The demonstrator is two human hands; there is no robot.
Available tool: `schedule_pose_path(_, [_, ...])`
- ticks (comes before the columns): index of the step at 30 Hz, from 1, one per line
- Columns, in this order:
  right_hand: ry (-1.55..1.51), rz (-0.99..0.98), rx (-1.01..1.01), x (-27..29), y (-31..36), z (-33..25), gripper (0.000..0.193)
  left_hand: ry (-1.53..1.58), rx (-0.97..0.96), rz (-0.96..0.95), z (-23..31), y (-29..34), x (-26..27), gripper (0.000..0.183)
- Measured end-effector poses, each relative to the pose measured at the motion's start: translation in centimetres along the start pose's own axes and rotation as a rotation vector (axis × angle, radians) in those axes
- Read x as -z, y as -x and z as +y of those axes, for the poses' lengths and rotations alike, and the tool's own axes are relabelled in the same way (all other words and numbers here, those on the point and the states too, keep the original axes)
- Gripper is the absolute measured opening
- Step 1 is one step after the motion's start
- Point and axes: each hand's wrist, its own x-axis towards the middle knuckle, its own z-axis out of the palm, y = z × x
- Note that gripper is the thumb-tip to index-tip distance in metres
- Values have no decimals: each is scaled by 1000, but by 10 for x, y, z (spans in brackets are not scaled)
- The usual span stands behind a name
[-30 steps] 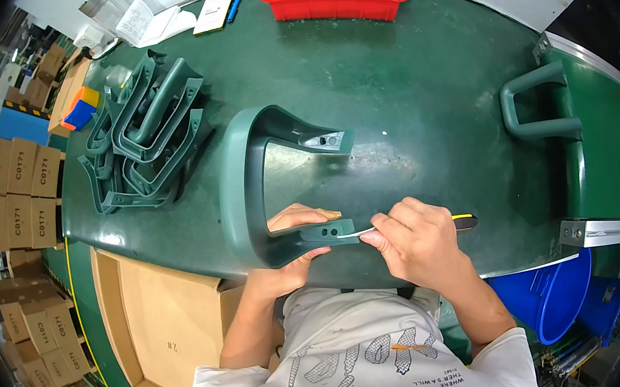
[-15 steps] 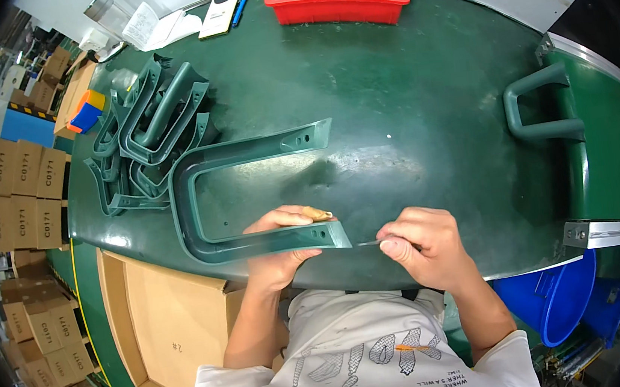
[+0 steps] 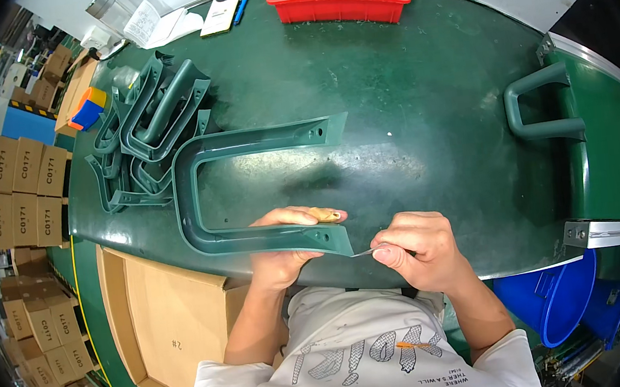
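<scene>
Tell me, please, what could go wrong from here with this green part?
The slim tool in the right hand might slip at the corner of the U-shaped green part and nick the left hand on the same leg. That hand grips one leg only, so the part may twist; its bend could knock the pile of green parts beside it.

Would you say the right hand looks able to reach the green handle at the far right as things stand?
Probably yes, by stretching: nothing seems to block the way across the tabletop from the right hand to the green handle, though that hand's grip holds a thin tool.
</scene>
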Motion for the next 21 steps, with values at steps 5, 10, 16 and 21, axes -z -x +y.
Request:
schedule_pose_path(5, [2,-11,6,0,-1,3,18,1,13,0,0,1,-1,34])
schedule_pose_path(10, [52,9,30,0,-3,3,18,21,36,10,0,5,-4,33])
schedule_pose_path(16, [69,61,40,-4,-8,4,17,40,75,14,3,7,-8,33])
schedule_pose_path(21, [215,110,-43,-11,-12,13,17,-59,130,-145,9,10,-22,27])
